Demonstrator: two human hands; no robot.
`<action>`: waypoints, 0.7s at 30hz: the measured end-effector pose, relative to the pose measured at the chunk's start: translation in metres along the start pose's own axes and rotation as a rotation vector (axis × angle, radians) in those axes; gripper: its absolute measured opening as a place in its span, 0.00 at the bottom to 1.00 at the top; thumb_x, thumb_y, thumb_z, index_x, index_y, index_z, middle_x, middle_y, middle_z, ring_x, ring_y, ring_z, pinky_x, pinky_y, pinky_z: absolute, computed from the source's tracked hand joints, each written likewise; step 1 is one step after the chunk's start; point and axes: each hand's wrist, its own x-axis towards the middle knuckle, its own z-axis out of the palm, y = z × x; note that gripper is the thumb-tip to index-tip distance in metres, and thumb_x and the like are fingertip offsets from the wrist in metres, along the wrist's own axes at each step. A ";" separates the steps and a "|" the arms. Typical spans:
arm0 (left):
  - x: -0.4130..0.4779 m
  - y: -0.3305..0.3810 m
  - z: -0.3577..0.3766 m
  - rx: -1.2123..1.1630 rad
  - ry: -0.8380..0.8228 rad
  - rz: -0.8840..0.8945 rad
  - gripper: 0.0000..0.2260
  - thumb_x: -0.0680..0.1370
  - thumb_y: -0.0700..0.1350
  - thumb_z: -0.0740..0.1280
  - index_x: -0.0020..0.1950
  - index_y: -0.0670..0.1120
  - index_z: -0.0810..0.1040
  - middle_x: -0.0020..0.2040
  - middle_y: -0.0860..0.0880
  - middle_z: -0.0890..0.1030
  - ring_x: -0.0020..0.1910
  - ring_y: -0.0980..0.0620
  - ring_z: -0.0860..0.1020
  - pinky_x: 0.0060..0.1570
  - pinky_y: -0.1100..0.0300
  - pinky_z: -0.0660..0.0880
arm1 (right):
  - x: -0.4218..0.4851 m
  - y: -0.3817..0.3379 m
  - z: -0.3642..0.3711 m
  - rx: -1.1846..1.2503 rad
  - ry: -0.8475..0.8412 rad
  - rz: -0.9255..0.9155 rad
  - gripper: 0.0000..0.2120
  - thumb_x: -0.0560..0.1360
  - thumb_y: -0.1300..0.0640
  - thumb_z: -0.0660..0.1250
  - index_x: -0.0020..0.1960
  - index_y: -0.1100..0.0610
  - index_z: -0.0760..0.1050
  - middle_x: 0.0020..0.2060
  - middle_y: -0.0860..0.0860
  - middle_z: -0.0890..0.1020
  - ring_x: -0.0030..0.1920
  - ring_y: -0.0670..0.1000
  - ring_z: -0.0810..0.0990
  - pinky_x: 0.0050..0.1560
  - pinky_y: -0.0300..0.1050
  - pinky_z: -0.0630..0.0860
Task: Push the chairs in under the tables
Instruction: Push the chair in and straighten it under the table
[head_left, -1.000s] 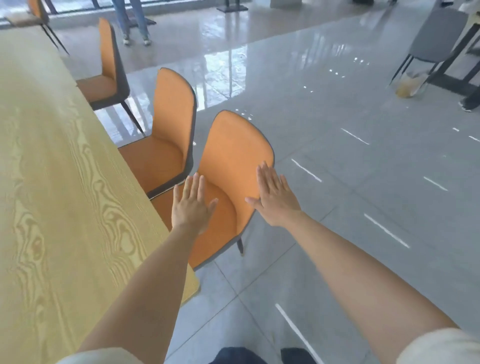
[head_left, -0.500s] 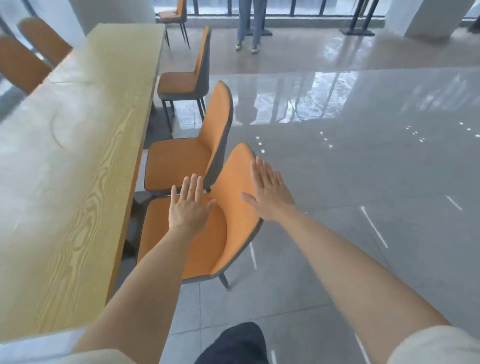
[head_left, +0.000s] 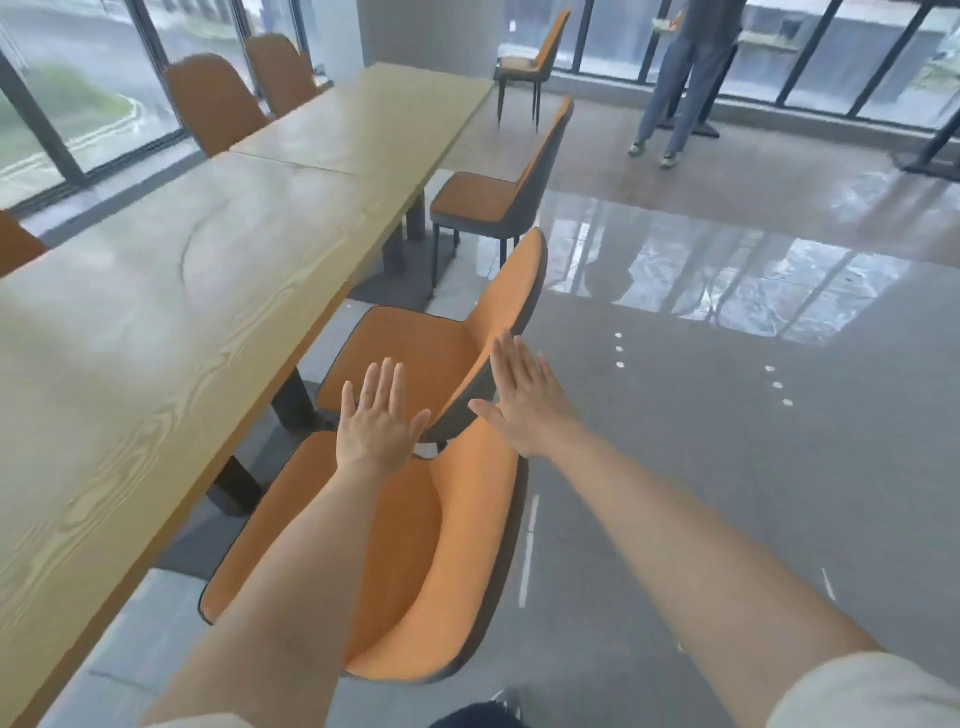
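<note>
Our left hand (head_left: 376, 415) and right hand (head_left: 524, 400) hover flat, gripping nothing, over the near chair (head_left: 457, 545); push it crooked and we risk clipping the next chair (head_left: 415, 353).

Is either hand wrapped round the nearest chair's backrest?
No, the left hand and the right hand both show flat palms with straight fingers, not curled round any part of the nearest chair.

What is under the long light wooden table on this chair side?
Dark table legs on grey floor show below the edge of the long light wooden table. The seat of the nearest orange chair lies outside it. Farther under, the tabletop covers everything.
</note>
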 end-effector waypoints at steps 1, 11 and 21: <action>0.012 0.004 -0.003 0.000 0.007 -0.028 0.31 0.78 0.62 0.41 0.75 0.47 0.37 0.77 0.48 0.42 0.75 0.49 0.39 0.66 0.51 0.32 | 0.016 0.008 -0.004 -0.009 0.002 -0.034 0.36 0.79 0.40 0.45 0.73 0.59 0.29 0.74 0.56 0.35 0.74 0.54 0.35 0.73 0.51 0.36; 0.100 0.053 -0.010 0.083 -0.027 -0.235 0.31 0.78 0.63 0.41 0.75 0.47 0.38 0.77 0.48 0.42 0.75 0.47 0.39 0.68 0.50 0.33 | 0.135 0.083 -0.009 -0.027 -0.018 -0.288 0.38 0.78 0.38 0.43 0.71 0.58 0.26 0.74 0.56 0.33 0.74 0.54 0.34 0.70 0.49 0.33; 0.193 0.143 0.000 0.020 -0.080 -0.579 0.31 0.79 0.62 0.42 0.75 0.47 0.37 0.77 0.47 0.40 0.75 0.48 0.38 0.72 0.49 0.36 | 0.257 0.204 -0.027 -0.073 -0.070 -0.604 0.35 0.78 0.37 0.43 0.65 0.55 0.21 0.73 0.54 0.32 0.74 0.54 0.33 0.71 0.50 0.34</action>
